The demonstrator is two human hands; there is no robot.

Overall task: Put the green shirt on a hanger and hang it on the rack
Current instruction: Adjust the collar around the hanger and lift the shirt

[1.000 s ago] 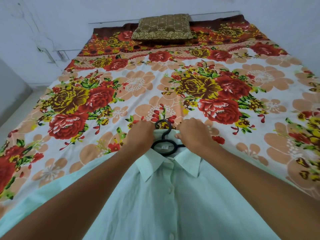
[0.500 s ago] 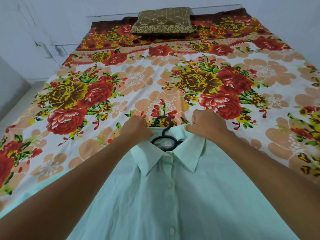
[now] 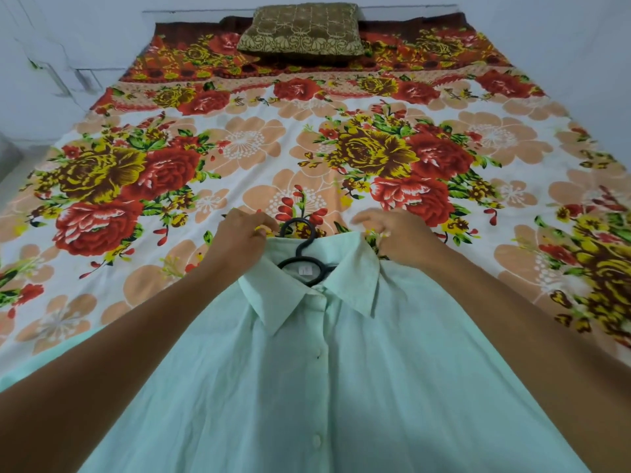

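Two hands, left hand (image 3: 240,235) and right hand (image 3: 392,238), pinch the collar of the green shirt (image 3: 307,387) lying on the bed (image 3: 239,155), where an uneven tug could slip it off the black hanger (image 3: 300,247).

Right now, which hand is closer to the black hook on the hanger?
The left hand. Its fingers sit right beside the hanger hook, on its left, at the collar of the green shirt. The right hand is farther off, at the collar's right end.
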